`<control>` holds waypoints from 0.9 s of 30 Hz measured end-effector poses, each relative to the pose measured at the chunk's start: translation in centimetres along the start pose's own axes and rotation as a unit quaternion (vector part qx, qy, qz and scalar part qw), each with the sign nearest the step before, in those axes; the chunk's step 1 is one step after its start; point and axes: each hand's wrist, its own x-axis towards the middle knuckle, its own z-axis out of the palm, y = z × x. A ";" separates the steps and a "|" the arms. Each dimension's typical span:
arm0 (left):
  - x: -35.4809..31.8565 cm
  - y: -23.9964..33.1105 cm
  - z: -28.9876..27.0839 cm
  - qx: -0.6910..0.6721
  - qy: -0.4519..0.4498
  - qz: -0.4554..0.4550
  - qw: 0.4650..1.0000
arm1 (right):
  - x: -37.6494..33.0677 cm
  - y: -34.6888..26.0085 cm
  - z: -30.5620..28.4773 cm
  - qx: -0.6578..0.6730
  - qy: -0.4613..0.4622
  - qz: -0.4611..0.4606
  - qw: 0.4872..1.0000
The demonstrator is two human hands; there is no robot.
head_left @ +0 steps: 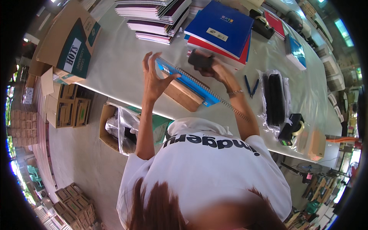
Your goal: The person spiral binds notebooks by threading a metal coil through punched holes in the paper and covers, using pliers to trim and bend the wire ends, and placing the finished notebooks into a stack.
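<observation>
A blue notebook (pixel 211 100) lies slantwise at the table's near edge, against a wooden block (pixel 180 95). A wire spiral coil runs along its edge, and a loose length of coil (pixel 234 109) sticks out past its lower right end, by my right forearm. My left hand (pixel 154 80) is open over the notebook's upper left end, fingers raised and apart, with the thumb at the notebook. My right hand (pixel 217 69) grips a black handheld device (pixel 200 60) just beyond the coil; its exact kind is unclear.
Stacked spiral notebooks (pixel 153 15) and a pile of blue and red books (pixel 218 28) stand at the back. Blue-handled pliers (pixel 251 87), wrapped black coils (pixel 275 99) and a tape dispenser (pixel 291 129) lie right. A cardboard box (pixel 63 42) is left; an open carton (pixel 109 115) sits below the edge.
</observation>
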 end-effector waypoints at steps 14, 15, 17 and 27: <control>1.7 -3.1 0.6 -0.382 -0.119 -0.155 0.903 | 3.0 4.6 2.2 -0.378 0.202 -0.201 0.881; 1.6 -3.2 0.6 -0.366 -0.126 -0.147 0.910 | 3.2 4.9 1.6 -0.421 0.171 -0.196 0.869; 1.6 -3.4 0.1 -0.351 -0.120 -0.151 0.916 | 2.4 3.7 0.0 0.107 0.010 -0.078 0.991; 1.3 -3.0 0.6 -0.370 -0.103 -0.154 0.910 | 1.0 1.9 -0.7 0.249 -0.049 -0.056 0.966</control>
